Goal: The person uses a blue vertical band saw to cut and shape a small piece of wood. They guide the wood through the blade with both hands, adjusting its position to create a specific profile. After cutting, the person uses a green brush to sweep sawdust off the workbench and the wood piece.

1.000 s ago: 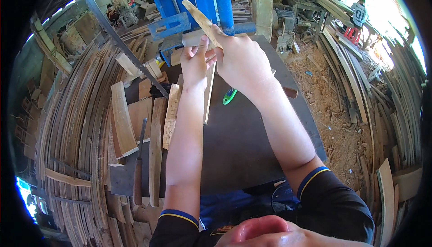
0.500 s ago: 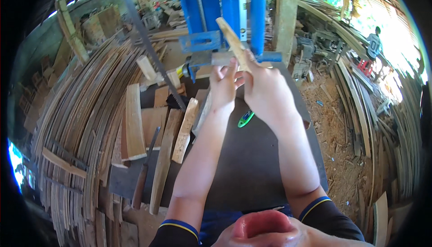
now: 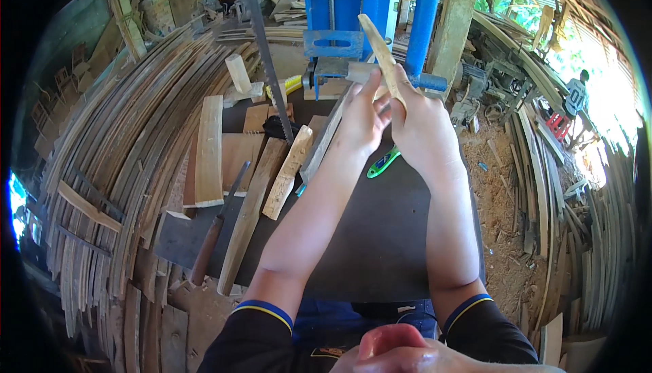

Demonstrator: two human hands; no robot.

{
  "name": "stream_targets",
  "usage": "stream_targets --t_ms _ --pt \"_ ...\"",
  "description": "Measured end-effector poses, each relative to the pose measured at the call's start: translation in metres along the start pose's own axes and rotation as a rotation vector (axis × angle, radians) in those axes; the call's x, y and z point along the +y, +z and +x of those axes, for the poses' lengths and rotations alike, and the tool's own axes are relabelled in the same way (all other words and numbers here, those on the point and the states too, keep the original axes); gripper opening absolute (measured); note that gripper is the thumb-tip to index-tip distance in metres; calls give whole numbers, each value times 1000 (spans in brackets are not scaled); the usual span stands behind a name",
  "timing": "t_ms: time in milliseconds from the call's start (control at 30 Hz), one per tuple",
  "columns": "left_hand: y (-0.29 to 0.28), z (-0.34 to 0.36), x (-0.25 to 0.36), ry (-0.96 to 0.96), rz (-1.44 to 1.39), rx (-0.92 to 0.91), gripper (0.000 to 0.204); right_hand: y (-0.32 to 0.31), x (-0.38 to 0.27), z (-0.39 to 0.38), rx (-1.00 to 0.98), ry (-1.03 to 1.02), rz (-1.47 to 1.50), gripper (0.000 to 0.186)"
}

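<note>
A slim, slightly curved piece of wood [image 3: 377, 41] points up and away from my right hand [image 3: 426, 125], which is closed around its near end. Close beside it is my left hand [image 3: 365, 118], its thumb raised and fingers loosely apart; some fingertips are hidden behind the right hand. Both hands are above the dark table [image 3: 367, 237], in front of a blue machine [image 3: 346, 6]. A toothed saw blade [image 3: 266, 47] runs down to the table left of my hands. Under my wrists lies a bright green object [image 3: 384, 162], partly covered.
On the table's left are a wooden-handled tool [image 3: 207, 251], a long wooden strip [image 3: 250, 223], a short pale block [image 3: 288, 172] and wide boards [image 3: 209, 149]. Long planks [image 3: 129, 142] are stacked farther left. Two people are in the background; sawdust [image 3: 499, 189] covers the right floor.
The whole view has shifted, so the machine and my hands appear farther right. The wood stays in my right hand, at nearly the same tilt. A seated person now shows at the back left.
</note>
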State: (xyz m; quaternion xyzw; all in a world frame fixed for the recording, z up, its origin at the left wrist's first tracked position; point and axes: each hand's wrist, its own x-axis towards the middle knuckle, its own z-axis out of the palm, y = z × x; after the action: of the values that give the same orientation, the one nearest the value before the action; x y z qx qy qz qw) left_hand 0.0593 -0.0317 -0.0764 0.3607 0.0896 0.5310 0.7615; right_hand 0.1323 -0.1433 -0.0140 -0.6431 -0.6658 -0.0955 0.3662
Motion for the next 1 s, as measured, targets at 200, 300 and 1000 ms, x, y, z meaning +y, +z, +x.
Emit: stream_targets --t_ms 200,300,1000 --pt "25 -20 5 -72 -19 82 46 0 2 3 -30 -2 -30 60" --pt "22 -19 13 -56 -35 271 49 3 1 -6 3 -23 -59 59" --pt "-20 9 0 231 133 37 57 -28 -17 -22 -76 6 -166 53"
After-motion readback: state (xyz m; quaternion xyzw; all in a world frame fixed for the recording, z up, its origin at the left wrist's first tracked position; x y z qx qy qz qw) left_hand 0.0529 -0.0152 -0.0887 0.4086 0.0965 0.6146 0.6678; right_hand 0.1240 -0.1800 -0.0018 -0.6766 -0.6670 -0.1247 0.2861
